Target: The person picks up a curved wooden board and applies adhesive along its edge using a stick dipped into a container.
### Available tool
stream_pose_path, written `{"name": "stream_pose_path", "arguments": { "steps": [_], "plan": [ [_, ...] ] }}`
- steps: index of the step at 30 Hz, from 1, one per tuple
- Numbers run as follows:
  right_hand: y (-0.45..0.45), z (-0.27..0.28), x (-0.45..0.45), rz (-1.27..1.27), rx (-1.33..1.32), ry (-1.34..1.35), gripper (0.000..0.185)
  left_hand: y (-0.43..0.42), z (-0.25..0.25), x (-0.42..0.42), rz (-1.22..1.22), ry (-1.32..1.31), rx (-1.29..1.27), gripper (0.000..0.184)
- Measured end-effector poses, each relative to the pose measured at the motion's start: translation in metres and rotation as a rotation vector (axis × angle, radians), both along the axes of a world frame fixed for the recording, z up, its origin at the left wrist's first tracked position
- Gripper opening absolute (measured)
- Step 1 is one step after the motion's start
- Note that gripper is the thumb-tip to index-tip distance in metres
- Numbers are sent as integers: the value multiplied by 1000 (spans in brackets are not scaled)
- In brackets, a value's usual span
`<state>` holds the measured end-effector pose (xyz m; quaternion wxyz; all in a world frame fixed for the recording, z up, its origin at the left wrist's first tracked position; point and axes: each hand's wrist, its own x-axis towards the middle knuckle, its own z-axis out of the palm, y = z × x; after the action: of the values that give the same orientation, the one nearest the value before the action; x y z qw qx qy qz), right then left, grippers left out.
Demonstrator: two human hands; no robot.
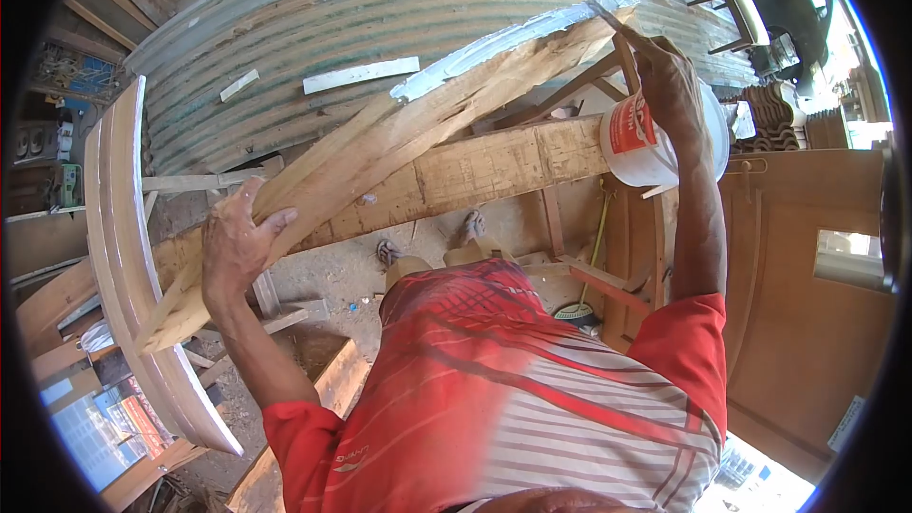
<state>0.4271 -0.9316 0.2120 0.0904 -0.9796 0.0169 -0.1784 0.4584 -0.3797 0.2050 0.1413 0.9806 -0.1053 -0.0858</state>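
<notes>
A long wooden board (380,161) lies tilted across a thick beam (475,171), with a layer of white paste (503,46) along its upper edge at the far end. My left hand (233,242) is wrapped round the board's near left part, thumb on top. At the board's far right end, my right hand (660,81) is closed on a thin flat tool (608,17) whose tip touches the paste. Beneath my right forearm stands a white bucket (622,138) with a red label, on the beam's right end.
A curved wooden panel (128,256) with white edges stands at the left. Two pale strips lie on the corrugated metal sheet (275,47) ahead. A brown door (807,294) is at the right, a chair (746,17) at the back right. Wooden pieces lie below.
</notes>
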Motion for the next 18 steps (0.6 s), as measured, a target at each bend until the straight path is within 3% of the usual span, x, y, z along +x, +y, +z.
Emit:
{"name": "stream_pose_path", "arguments": {
  "steps": [6, 7, 10, 13, 16, 18],
  "plan": [
    [-42, -7, 32, -208, -117, 9, 42, -12, 20, 14, 71, 77, 38, 69],
    [-39, -7, 31, -78, -72, -53, 53, -15, 21, 16, 89, 90, 47, 69],
    [0, 9, 33, 54, -52, 52, 46, -4, 8, 23, 80, 112, 25, 68],
    [-20, 3, 45, 110, -178, 78, 46, -4, 8, 22, 57, 112, -18, 56],
    [-61, -5, 51, -41, -176, 94, 44, 10, -10, 18, 17, -28, 8, 56],
    [-77, -4, 51, -104, -168, 82, 43, -1, 1, 17, 40, 48, 25, 59]
  ]
}}
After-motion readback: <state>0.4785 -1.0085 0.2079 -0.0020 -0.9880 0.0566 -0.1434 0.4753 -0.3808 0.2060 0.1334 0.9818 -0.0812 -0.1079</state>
